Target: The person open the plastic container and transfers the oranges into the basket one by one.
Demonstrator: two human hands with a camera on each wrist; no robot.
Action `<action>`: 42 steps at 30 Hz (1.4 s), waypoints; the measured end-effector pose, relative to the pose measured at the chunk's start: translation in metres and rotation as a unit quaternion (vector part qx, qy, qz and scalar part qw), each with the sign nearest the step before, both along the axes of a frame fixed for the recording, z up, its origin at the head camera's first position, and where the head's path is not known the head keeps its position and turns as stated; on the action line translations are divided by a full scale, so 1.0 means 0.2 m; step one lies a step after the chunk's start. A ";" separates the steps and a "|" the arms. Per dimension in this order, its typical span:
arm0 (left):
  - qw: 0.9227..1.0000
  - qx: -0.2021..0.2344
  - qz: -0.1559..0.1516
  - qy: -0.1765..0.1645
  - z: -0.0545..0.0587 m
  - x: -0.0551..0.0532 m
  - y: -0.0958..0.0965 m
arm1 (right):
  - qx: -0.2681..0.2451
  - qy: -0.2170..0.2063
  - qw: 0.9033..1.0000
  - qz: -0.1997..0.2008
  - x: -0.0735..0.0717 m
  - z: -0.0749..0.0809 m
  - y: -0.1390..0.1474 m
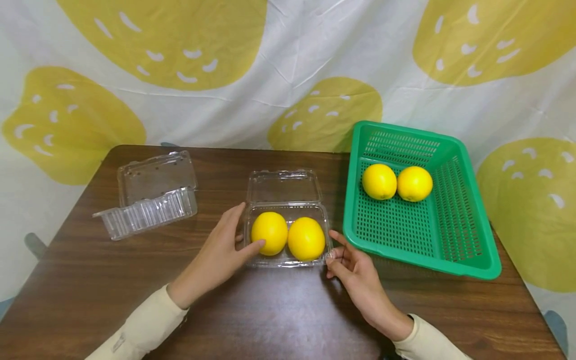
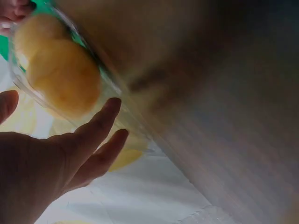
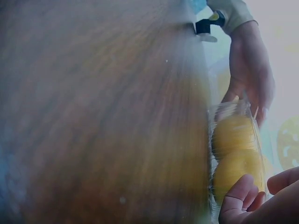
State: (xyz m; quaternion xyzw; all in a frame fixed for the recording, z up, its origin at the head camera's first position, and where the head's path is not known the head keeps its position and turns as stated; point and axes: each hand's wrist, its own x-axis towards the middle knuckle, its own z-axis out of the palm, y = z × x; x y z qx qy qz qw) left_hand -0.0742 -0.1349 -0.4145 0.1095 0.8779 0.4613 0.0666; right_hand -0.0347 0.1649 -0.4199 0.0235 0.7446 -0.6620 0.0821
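Note:
An open clear plastic clamshell box (image 1: 284, 190) stands mid-table with its lid tipped back. Two round yellow fruits, a left one (image 1: 269, 233) and a right one (image 1: 306, 239), sit side by side in its base. My left hand (image 1: 220, 252) is at the box's left side, fingers extended along it and thumb over the left fruit's edge; the left wrist view shows those fingers (image 2: 96, 133) nearly straight. At the front right corner, my right hand (image 1: 360, 285) pinches the rim between thumb and curled fingers, with the index finger stretched along the side.
On the right, a green plastic basket (image 1: 391, 235) holds two more yellow fruits (image 1: 397, 183). A second open clear clamshell box (image 1: 153, 212) lies at the left. The brown wooden table (image 1: 270, 320) meets a fruit-patterned cloth (image 1: 315, 60) at the back.

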 end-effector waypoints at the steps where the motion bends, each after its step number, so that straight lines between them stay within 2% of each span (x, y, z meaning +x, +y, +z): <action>1: 1.000 0.011 0.006 -0.015 0.00 0.01 0.00 | 0.000 0.000 1.000 0.000 0.00 0.00 0.00; 5: 0.997 0.044 0.021 -0.054 0.00 0.03 0.01 | 0.001 -0.001 1.000 0.000 0.00 0.00 0.00; 12: 0.990 0.103 0.023 -0.092 0.02 0.06 0.02 | -0.001 0.001 1.000 -0.001 0.00 0.00 0.00; 17: 0.985 0.123 0.025 -0.120 0.02 0.08 0.01 | 0.001 0.010 1.000 0.001 0.00 -0.01 0.00; 28: 0.979 0.151 0.025 -0.131 0.01 0.12 0.00 | 0.004 0.007 1.000 0.003 0.00 -0.01 0.00; 33: 0.981 0.145 0.030 -0.125 0.01 0.12 0.00 | 0.012 0.002 1.000 0.019 0.00 0.01 0.01; 36: 0.982 0.140 0.029 -0.121 0.00 0.13 0.00 | 0.043 0.004 0.998 0.046 0.00 0.03 0.03; 38: 0.983 0.138 0.029 -0.119 0.01 0.13 0.00 | 0.085 0.017 0.994 0.070 0.02 0.05 0.05; 40: 0.983 0.138 0.030 -0.117 0.01 0.13 0.00 | 0.150 0.046 0.983 0.095 0.04 0.07 0.06; 42: 0.983 0.138 0.030 -0.115 0.01 0.13 0.00 | 0.227 0.085 0.963 0.120 0.07 0.10 0.07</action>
